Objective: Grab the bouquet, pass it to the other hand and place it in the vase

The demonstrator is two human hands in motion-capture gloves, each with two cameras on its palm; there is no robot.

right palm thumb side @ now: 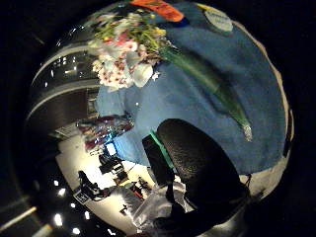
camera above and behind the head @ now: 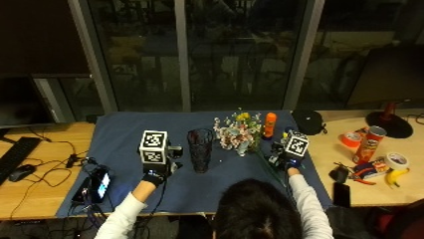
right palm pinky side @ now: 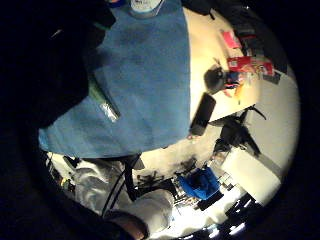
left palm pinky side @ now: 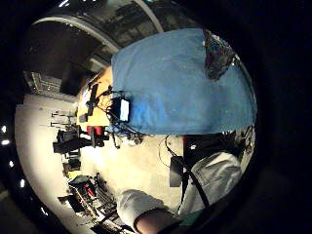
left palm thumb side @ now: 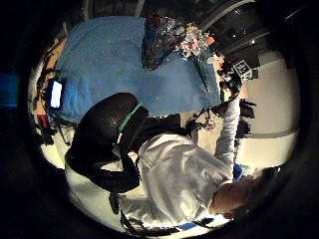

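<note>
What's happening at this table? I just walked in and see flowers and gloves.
A person sits at a table covered with a blue cloth, both hands in black gloves. The bouquet lies on the cloth beside the dark vase, which stands upright and holds nothing. The right hand is by the bouquet's stems, the left hand left of the vase. Whether either hand has a grip yet cannot be seen.

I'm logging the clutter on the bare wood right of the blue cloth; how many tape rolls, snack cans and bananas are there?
Rolls of tape: 2, an orange roll and a white roll
Tall red snack cans: 1
Yellow bananas: 1
Total: 4
</note>
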